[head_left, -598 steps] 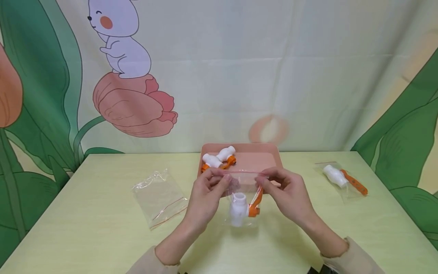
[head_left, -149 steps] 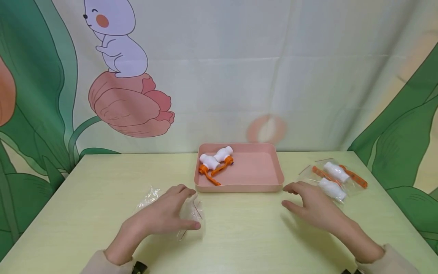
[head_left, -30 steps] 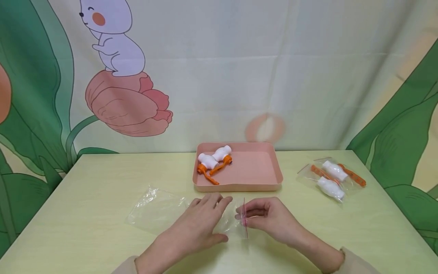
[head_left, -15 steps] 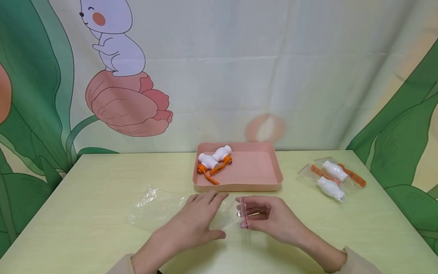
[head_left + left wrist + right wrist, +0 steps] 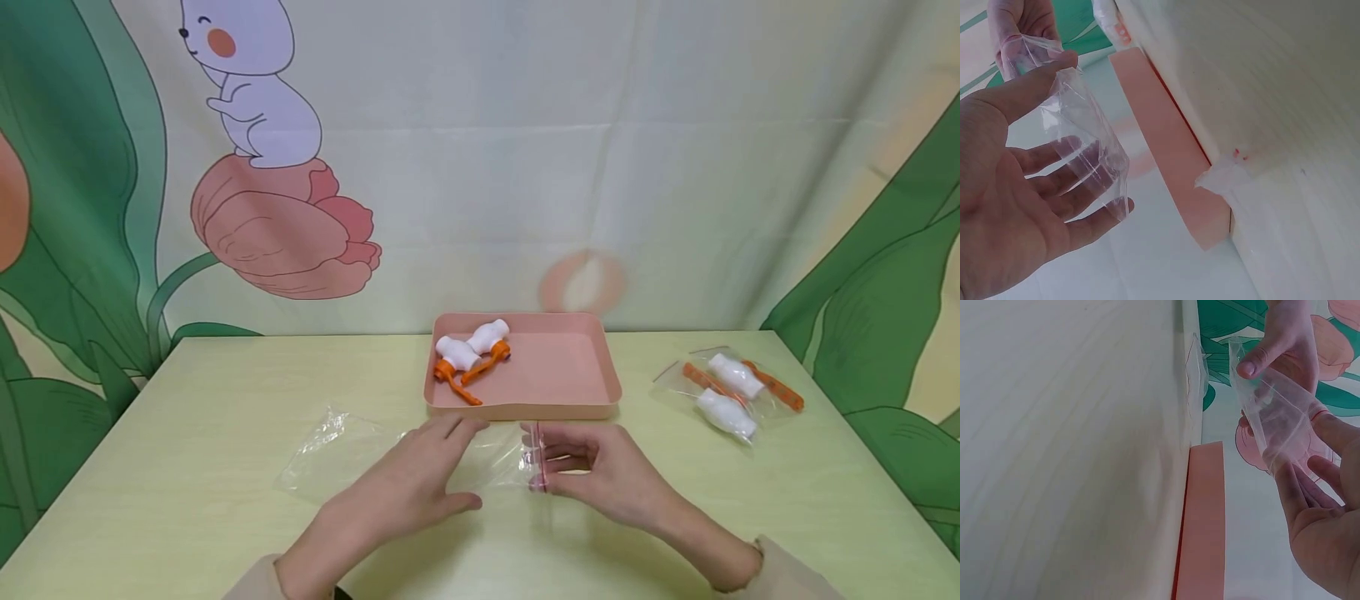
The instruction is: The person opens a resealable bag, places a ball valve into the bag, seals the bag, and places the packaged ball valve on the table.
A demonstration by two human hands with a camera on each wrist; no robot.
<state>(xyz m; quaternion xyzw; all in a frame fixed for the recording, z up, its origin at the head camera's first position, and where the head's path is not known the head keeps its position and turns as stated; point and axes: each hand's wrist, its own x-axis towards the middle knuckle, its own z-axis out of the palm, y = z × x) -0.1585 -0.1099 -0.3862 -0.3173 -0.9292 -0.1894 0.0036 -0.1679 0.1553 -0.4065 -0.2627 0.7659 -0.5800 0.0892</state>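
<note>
Clear plastic bag (image 5: 501,460) is on the near side of the tray (image 5: 547,412), between left hand (image 5: 408,483) and right hand (image 5: 603,467). It seems light, soft and slippery, best taken by the red-lined mouth (image 5: 541,457). Left thumb and fingers are wide around one end; right ones are spread apart at the mouth

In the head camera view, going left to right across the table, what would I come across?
Flat clear plastic bag, left hand, clear plastic bag with a red seal line, right hand, two bagged white plastic valves with orange handles. The pink rectangular tray behind overlaps the middle, so it's left out.
</note>
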